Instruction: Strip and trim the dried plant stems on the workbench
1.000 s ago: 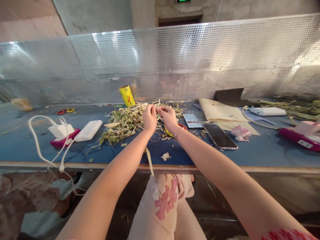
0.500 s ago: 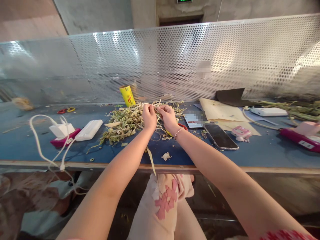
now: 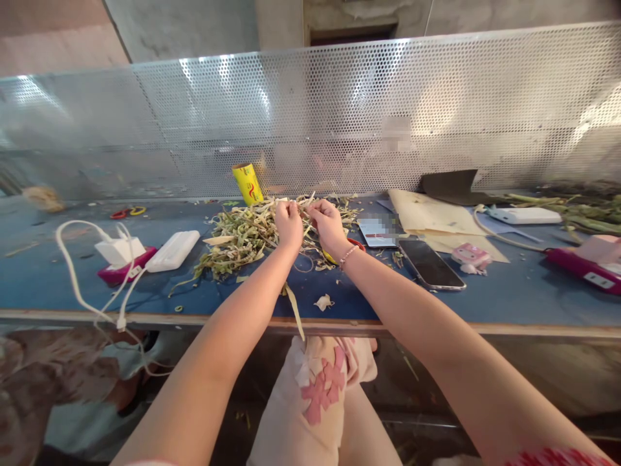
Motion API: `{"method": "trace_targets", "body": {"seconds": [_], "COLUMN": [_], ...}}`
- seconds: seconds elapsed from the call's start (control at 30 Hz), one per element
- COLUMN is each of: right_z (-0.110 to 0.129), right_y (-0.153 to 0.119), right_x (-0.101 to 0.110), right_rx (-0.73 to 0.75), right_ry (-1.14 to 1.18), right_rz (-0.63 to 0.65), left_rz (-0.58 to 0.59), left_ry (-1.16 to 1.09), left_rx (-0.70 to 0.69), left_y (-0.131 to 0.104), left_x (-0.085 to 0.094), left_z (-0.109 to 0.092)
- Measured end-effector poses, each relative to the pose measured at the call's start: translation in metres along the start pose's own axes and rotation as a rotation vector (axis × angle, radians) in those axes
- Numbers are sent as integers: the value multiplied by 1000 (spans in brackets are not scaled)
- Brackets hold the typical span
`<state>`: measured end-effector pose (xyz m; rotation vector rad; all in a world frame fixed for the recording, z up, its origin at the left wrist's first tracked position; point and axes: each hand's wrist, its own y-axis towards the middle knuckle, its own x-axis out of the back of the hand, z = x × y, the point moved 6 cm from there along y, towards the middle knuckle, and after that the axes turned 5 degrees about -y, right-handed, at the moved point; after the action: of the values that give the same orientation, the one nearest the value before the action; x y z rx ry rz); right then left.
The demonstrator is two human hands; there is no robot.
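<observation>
My left hand (image 3: 290, 225) and my right hand (image 3: 326, 225) are close together above a heap of dried, pale green plant strips (image 3: 233, 236). The fingers of both hands are pinched. A thin pale strip (image 3: 311, 195) sticks up by the right fingertips, and what the left fingers hold is too small to make out. Under the right wrist, the red and yellow loops of a pair of scissors (image 3: 358, 244) show in part. One long dry strip (image 3: 295, 312) hangs over the table's front edge.
A yellow tube (image 3: 248, 184) stands behind the heap, before a perforated metal screen (image 3: 339, 116). To the left are a white power bank (image 3: 173, 251), cables and a magenta power strip (image 3: 116, 275). A phone (image 3: 431, 264), pink case (image 3: 470, 257) and brown paper (image 3: 431, 213) lie right.
The right hand has shifted slightly, its fingers more curled and a little further from the left fingertips. The left hand keeps its pinch. The view has tilted slightly.
</observation>
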<state>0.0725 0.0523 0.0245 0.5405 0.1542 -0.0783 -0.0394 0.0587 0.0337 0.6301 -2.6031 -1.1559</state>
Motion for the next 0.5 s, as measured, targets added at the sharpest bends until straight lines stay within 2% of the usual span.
{"method": "trace_targets", "body": {"seconds": [0.1,0.23,0.37,0.5], "right_z": [4,6,10,13], "right_y": [2,5,6,7], "right_x": [6,4,0,1], "right_rx": [-70,-109,3,100], "right_ry": [52,91,32,-75], "right_rz": [-5,83,138,135], "left_rz": [17,22,2,7], "left_ry": [40,34,20,19], "left_rx": [-55,-65,-83,-113], "left_y": [-3,-4,-3,-3], "left_x": [7,9,10,10], "left_z": [-19,-26,-23,-25]}}
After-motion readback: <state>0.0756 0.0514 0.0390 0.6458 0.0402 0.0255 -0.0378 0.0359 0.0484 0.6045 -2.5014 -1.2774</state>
